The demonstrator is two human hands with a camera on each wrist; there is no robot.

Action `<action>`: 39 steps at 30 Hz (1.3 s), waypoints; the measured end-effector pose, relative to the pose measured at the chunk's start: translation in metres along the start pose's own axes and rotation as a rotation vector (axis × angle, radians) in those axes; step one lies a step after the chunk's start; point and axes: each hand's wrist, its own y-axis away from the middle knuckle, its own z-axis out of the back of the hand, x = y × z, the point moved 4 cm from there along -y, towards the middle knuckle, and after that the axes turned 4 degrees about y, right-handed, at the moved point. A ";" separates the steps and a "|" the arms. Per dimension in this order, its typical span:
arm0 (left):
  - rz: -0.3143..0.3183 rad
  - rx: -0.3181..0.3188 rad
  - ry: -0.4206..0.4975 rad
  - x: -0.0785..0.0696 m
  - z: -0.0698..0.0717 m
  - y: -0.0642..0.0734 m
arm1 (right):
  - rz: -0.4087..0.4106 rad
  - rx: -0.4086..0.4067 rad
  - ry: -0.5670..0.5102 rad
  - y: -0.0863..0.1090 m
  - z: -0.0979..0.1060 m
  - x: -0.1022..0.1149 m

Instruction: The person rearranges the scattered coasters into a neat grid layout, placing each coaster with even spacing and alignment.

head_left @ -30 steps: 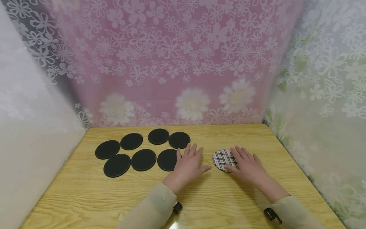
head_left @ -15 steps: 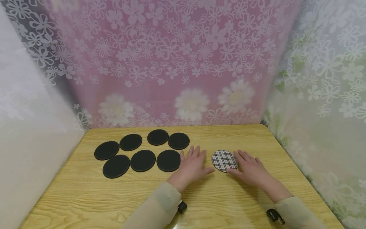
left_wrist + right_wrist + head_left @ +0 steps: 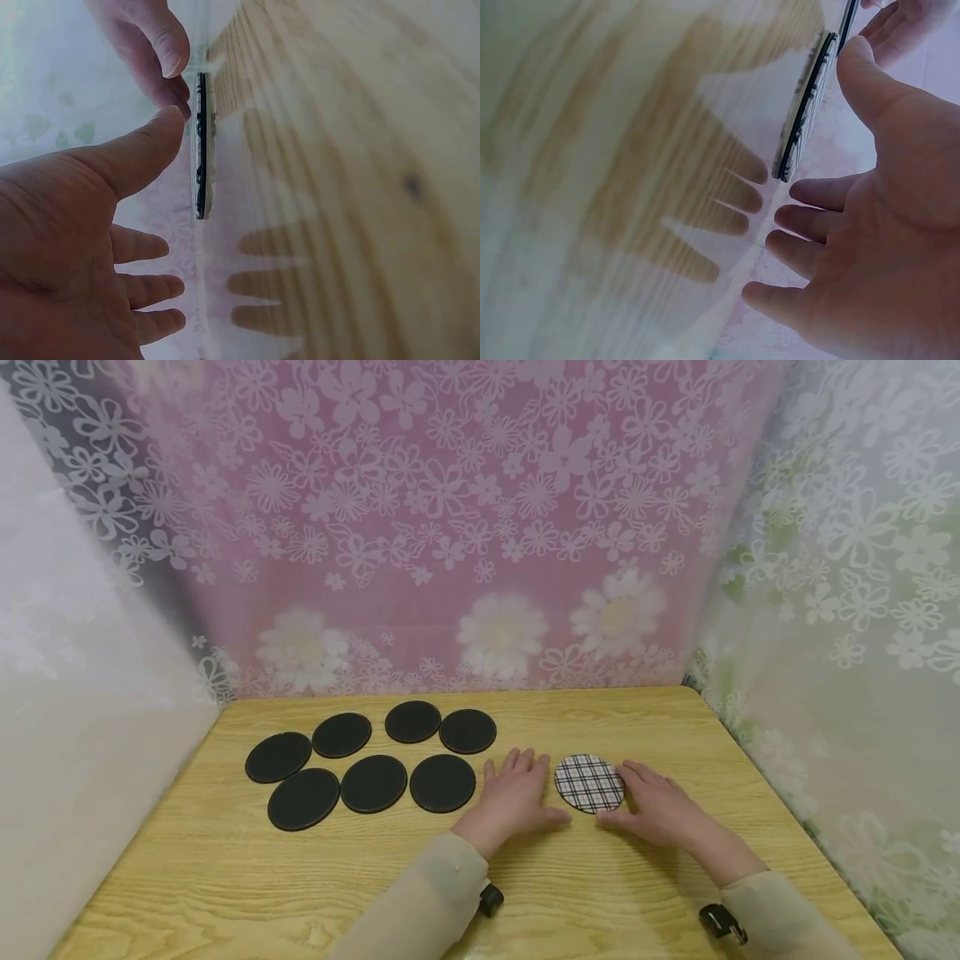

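A round coaster (image 3: pixel 589 783) with a black-and-white plaid face lies flat on the wooden table. My right hand (image 3: pixel 657 805) is at its right edge, fingers and thumb spread around that side. The right wrist view shows the fingers of this right hand (image 3: pixel 885 202) fairly straight beside the plaid coaster (image 3: pixel 805 109); whether they touch it I cannot tell. Left of the plaid coaster, my left hand (image 3: pixel 512 802) hovers low with spread fingers and holds nothing. Thumb and fingers of the left hand (image 3: pixel 67 217) point towards the coaster's thin edge (image 3: pixel 202 146).
Several black round coasters lie in two rows to the left, the closest black coaster (image 3: pixel 442 783) just left of my left hand. The wooden table (image 3: pixel 225 893) ends at a pink floral curtain (image 3: pixel 420 527), with pale curtains on both sides.
My left hand has shifted right, away from the black coaster it partly covered, towards the plaid one. My right hand has drawn back to the right, uncovering the plaid face.
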 end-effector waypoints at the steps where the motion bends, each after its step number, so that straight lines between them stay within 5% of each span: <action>1: -0.003 -0.002 -0.004 -0.001 -0.001 -0.001 | 0.000 0.003 -0.003 0.000 0.000 0.000; 39: 0.025 -0.014 -0.144 -0.021 -0.009 -0.019 | 0.005 0.000 -0.068 -0.004 0.002 0.000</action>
